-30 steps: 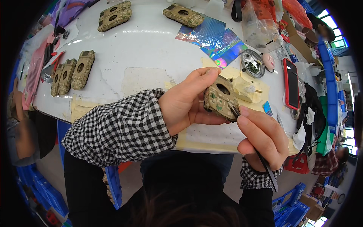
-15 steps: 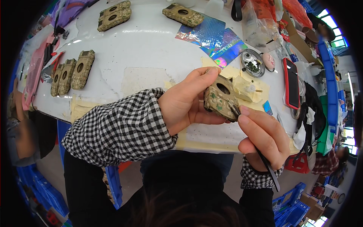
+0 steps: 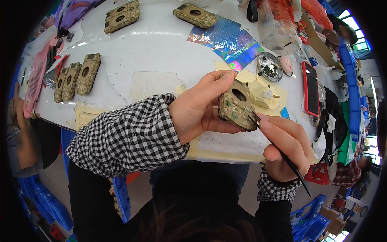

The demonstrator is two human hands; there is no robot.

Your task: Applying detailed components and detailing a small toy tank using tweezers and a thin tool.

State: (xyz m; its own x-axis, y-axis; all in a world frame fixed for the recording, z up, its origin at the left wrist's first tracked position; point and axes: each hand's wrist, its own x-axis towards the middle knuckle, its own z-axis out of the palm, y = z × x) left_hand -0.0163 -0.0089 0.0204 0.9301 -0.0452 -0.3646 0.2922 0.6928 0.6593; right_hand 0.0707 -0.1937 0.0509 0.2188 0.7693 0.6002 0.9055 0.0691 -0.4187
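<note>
My left hand grips a small camouflage-painted tank hull with a round hole in its top, held tilted above the table's near edge. My right hand pinches a thin dark brush whose tip touches the hull's lower right side. The brush handle runs down past my wrist. Both sleeves are black-and-white checked.
Three more camouflage hulls lie at the table's left, two others at the back, one on iridescent sheets. A round metal dish, a red phone and cluttered bags sit right. White table.
My hands and the hull stay almost where they were; the brush tip shifts only slightly along the hull's side.
</note>
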